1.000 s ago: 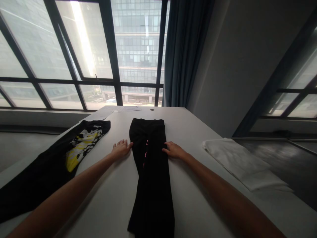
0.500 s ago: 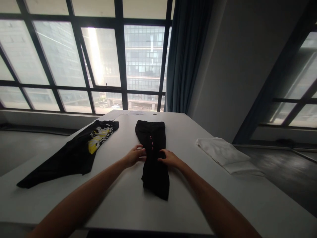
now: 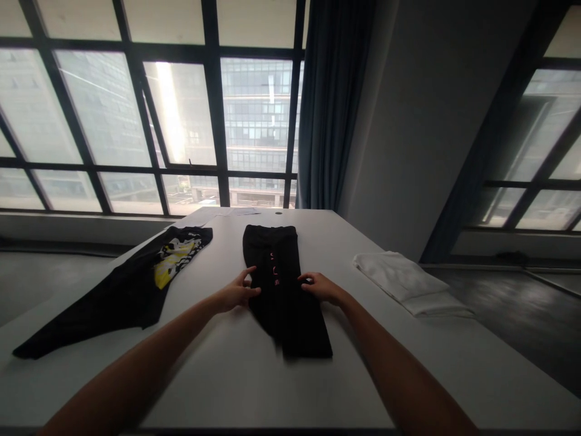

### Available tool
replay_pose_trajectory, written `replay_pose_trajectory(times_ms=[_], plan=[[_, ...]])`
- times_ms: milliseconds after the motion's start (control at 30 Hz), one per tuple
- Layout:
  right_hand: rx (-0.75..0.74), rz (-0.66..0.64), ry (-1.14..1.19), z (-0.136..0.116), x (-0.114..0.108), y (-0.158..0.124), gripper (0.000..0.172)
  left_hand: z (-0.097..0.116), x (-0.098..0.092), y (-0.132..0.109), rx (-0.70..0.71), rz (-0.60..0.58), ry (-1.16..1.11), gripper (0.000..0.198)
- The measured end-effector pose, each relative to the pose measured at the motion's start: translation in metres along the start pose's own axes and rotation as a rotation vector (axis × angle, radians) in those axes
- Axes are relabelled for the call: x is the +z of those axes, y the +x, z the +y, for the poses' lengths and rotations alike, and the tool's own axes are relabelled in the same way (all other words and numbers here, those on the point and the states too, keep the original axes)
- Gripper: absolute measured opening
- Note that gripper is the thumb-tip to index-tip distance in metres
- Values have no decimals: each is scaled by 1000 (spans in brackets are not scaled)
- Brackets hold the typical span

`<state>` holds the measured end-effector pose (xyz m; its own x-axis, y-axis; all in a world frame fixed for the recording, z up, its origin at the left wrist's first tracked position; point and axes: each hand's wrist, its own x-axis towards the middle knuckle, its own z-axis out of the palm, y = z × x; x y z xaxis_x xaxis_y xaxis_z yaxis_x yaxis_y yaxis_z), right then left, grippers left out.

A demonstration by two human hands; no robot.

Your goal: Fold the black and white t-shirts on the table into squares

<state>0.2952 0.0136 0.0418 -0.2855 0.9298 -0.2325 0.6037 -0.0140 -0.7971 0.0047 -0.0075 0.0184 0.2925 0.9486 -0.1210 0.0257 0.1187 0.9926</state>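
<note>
Head camera: a wide white table spreads below tall windows, with a blue curtain hanging at its far right. Down the left side of the table lies a long dark garment with a yellow and white print, apart from the work. Smaller than that, the black garment with pink lettering lies in the middle of the table, between the two hands, its near end slanting to the right and slightly blurred. Over to the right, well apart, rests a layered white cloth.

Smaller again, the left hand is at the black garment's left edge, thumb and forefinger spread; the right hand has its fingertips at the right edge, curled. Whether either really grips the fabric I cannot tell.

As I judge it, an uneven pull between the hands could skew the near end further; fingers catching only the top layer could make the layers slide apart, and slack along the slanting left edge could set into a crease.

No container can be made out; all the cloth lies directly on the tabletop. Smallest are some papers and a dark disc at the far edge
</note>
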Motion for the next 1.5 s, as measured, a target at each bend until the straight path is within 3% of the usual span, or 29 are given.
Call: replay_pose_trajectory(times_ms=[100, 200, 300, 367, 500, 567, 733, 867, 933, 1067, 1267, 1333, 1400, 1467, 1500], plan=[[30, -146, -14, -3, -7, -9, 60, 11, -10, -7, -107, -48, 90, 101], [26, -299, 3, -8, -8, -16, 86, 23, -17, -11, -67, 0, 51, 83], [-11, -388, 55, -12, -7, -20, 82, 23, -20, -19, 34, 111, -39, 60], [-8, -463, 98, -13, -6, -22, 80, 16, -18, -29, 25, 103, -55, 62], [53, -645, 162, -10, -7, -20, 81, 8, -13, -50, -57, -95, -54, 97], [53, -689, 165, -9, -9, -19, 75, 13, -12, -57, -82, -165, -76, 103], [10, -682, 156, -8, -21, -21, 49, 28, -32, -64, -195, -273, -88, 81], [3, -711, 146, -8, -28, -27, 49, 23, -54, -70, -186, -551, 20, 67], [41, -737, 100, -7, -27, -28, 52, 19, -56, -73, -191, -648, 146, 56], [69, -788, 23, -5, -24, -27, 49, 19, -49, -76, -199, -691, 274, 36], [60, -866, 38, -10, -35, -34, 53, 31, -60, -81, -195, -847, 194, 50], [102, -848, -38, -12, -39, -37, 54, 33, -62, -80, -123, -777, 259, 48], [77, -708, -126, -15, -39, -38, 50, 32, -58, -76, 72, -466, 394, 42], [-62, -385, -224, -17, -34, -35, 40, 28, -49, -71, 307, -88, 564, 39], [-160, -190, -267, -18, -28, -33, 36, 26, -44, -68, 397, 33, 654, 40]])
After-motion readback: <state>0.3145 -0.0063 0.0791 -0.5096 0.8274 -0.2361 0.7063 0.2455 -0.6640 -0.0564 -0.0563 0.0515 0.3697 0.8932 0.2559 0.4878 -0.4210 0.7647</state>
